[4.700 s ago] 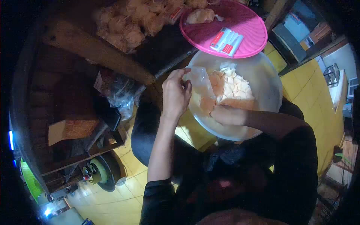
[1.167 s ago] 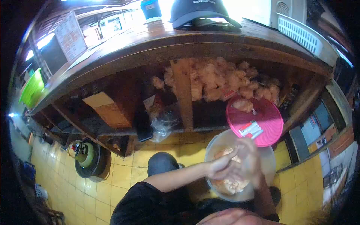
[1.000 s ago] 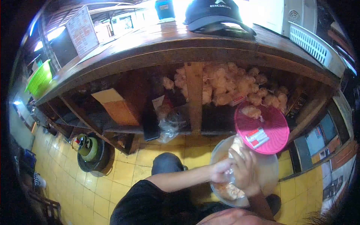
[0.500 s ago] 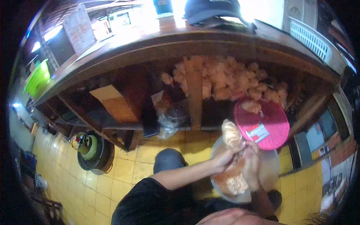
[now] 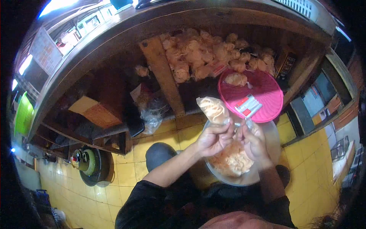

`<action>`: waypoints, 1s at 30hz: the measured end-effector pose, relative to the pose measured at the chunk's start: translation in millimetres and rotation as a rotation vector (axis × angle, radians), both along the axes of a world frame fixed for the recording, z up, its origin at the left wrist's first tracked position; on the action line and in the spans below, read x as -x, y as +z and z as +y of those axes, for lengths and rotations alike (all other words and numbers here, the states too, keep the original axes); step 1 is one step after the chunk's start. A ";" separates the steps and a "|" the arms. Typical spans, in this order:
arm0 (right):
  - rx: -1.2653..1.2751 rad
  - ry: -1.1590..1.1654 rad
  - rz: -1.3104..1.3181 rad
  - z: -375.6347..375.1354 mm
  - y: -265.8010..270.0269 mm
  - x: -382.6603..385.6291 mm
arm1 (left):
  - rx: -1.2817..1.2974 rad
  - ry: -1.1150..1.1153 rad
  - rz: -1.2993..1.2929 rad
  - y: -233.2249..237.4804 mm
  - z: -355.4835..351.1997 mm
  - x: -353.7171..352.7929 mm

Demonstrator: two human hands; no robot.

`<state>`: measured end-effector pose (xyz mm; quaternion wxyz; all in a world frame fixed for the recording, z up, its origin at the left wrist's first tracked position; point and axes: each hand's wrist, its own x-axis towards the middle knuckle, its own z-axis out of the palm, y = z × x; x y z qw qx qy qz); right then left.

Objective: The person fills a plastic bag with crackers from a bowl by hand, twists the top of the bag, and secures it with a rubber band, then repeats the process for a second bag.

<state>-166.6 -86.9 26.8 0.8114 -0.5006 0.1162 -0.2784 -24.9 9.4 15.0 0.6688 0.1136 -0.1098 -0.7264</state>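
A clear plastic bag of pale orange pieces, perhaps crackers (image 5: 212, 110), is tilted up to the left above the basin. My left hand (image 5: 216, 140) is closed on the bag near its gathered end. My right hand (image 5: 253, 142) is closed with thumb and fingers pinched on the bag's loose plastic end, to the right of the left hand. Below both hands stands a large translucent basin (image 5: 272, 143) with loose pale orange pieces (image 5: 237, 163) in it. A pink round lid (image 5: 268, 93) lies at the basin's far side, carrying a filled bag (image 5: 236, 79) and a small white-and-red packet (image 5: 248, 106).
Many filled bags (image 5: 198, 53) are heaped on the shelf of a wooden counter (image 5: 164, 74). A cardboard box (image 5: 91, 110) and crumpled clear plastic (image 5: 151, 119) lie further left. A green gas cylinder (image 5: 88, 162) stands on the yellow tiled floor (image 5: 126, 168). A bright green basin (image 5: 23, 114) is at far left.
My view has tilted down and turned. My hands have moved a little apart, with the right now pulling out the bag's end, and the filled bag leans further left.
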 end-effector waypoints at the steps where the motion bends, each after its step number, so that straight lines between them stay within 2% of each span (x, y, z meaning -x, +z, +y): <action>1: 0.002 -0.074 0.044 -3.7 -1.7 0.9 | -0.024 0.053 -0.015 6.3 0.9 0.8; 2: -0.009 -0.082 0.045 -4.8 -4.3 0.6 | -0.049 0.107 -0.028 9.7 1.3 2.5; 4: 0.508 -0.377 0.210 -7.5 -8.4 -0.8 | -0.088 0.121 -0.112 6.4 0.2 3.1; 5: 0.977 -0.483 0.288 -12.9 -2.5 4.7 | -0.073 0.111 -0.221 -0.3 0.3 1.4; 6: 0.968 -0.490 0.292 -15.8 4.1 3.5 | -0.055 0.102 -0.330 -4.0 0.5 0.1; 7: 1.331 -0.556 0.177 -18.6 10.2 1.7 | -0.061 0.094 -0.332 -6.8 1.4 -0.1; 8: 1.696 -0.611 0.050 -20.3 13.9 2.2 | -0.166 0.053 -0.644 -8.4 1.9 0.1; 9: 1.750 -0.434 0.009 -23.8 16.1 4.7 | -0.262 0.013 -0.959 -9.0 -0.4 -1.3; 10: 1.750 -0.443 0.014 -25.6 10.2 3.9 | -0.258 0.006 -0.963 -12.5 -2.4 -2.7; 12: 1.634 -0.313 0.073 -21.0 -6.1 1.6 | -0.042 0.138 -1.426 -19.4 -0.4 -2.2; 13: 1.601 -0.366 0.098 -16.8 -5.3 1.4 | -0.002 0.272 -1.606 -19.3 1.8 -1.9; 14: 1.581 -0.368 0.115 -12.9 -6.6 2.9 | -0.010 0.246 -1.603 -17.8 5.9 -5.6; 16: 1.514 -0.376 0.206 -8.8 -8.9 4.6 | 0.197 0.302 -2.137 9.8 9.2 -12.5; 17: 1.484 -0.380 0.233 -7.4 -6.2 2.4 | 0.203 0.331 -2.244 17.8 9.7 -11.0; 18: 1.475 -0.386 0.239 -7.0 -8.4 -0.1 | 0.208 0.317 -2.245 16.9 8.9 -12.3; 20: 1.272 -0.463 0.237 -6.3 -16.3 -4.9 | 0.260 0.510 -2.260 13.9 8.7 -13.5; 21: 1.182 -0.482 0.241 -7.1 -18.5 -7.0 | 0.314 0.611 -2.183 14.1 7.2 -12.3; 22: 1.184 -0.485 0.242 -6.3 -16.4 -6.8 | 0.318 0.612 -2.181 14.8 7.0 -11.4; 24: 0.913 -0.415 0.189 -3.7 -11.3 -4.6 | 0.235 0.569 -1.803 14.3 8.1 -8.3; 25: 0.915 -0.410 0.192 -3.3 -11.2 -5.0 | 0.232 0.573 -1.798 11.9 8.3 -7.8; 27: 0.791 -0.431 0.123 -0.6 -12.6 -6.1 | 0.056 0.365 -1.362 5.8 11.1 -8.3; 28: 0.789 -0.425 0.125 1.0 -14.5 -5.8 | 0.051 0.368 -1.360 3.8 11.4 -6.6; 30: 0.249 -0.281 0.082 2.7 -19.7 -6.2 | 0.072 0.389 -1.286 0.6 6.9 -2.3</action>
